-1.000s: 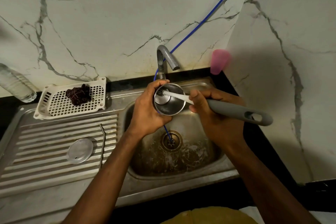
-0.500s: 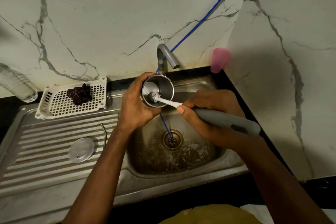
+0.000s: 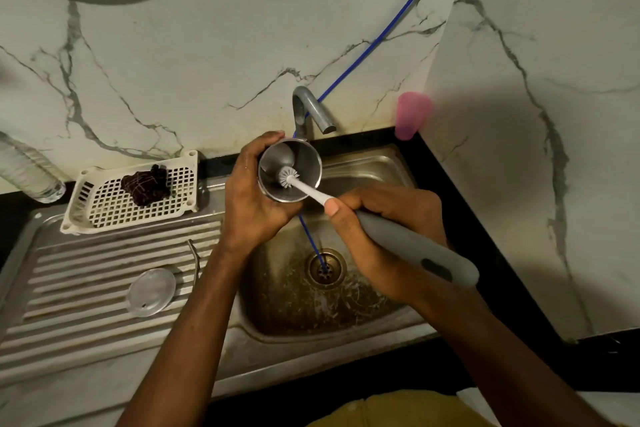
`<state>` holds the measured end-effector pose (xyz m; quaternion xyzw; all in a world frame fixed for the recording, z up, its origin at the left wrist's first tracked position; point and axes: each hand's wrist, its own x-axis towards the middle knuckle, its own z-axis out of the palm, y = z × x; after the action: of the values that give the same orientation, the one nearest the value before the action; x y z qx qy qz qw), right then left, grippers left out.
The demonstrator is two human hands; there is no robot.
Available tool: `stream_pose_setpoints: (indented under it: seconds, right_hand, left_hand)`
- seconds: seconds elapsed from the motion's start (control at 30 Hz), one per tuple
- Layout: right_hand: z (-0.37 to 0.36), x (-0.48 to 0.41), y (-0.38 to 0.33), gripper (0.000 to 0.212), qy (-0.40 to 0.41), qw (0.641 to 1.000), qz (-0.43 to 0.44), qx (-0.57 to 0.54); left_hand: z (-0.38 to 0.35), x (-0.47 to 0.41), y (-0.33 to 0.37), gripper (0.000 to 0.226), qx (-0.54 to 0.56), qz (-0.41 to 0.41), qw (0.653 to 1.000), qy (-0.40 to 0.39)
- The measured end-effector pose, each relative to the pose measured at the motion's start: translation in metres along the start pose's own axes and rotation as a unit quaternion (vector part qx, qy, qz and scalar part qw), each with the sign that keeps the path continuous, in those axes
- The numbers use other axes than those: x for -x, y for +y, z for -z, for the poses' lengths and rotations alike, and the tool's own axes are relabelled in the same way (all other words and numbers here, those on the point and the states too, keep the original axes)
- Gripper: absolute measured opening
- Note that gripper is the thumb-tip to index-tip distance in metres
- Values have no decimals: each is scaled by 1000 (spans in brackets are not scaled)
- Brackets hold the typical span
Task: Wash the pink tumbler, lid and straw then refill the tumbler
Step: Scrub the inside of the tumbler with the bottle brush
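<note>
Over the sink (image 3: pixel 375 163), the left hand (image 3: pixel 254 199) grips the tumbler (image 3: pixel 309 163). The right hand (image 3: pixel 379 236) clasps a grey-handled bottle brush (image 3: pixel 410 246), its white bristles inside the tumbler.

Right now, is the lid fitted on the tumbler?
No: the clear lid lies on the drainboard, and the tumbler in the left hand is open, a brush reaching inside.

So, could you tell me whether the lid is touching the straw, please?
Apart: the head view shows bare drainboard between the lid and the straw.
</note>
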<state>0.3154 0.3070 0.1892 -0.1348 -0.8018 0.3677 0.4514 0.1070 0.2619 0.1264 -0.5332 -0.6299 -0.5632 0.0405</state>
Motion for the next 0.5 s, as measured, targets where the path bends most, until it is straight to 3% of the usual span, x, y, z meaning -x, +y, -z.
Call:
stream_pose_setpoints:
  seconds: [0.27,0.33,0.5]
  right_hand:
    - [-7,16,3,14,64,987,-92,-115]
    - [-4,17,2,12,23,994,-64,-86]
    - [14,12,13,16,-73,990,102,61]
  left_hand:
    - [10,2,-14,84,21,-15,1000,15]
    - [11,3,-17,81,13,-11,1000,9]
    - [13,3,-22,78,-28,-20,999,18]
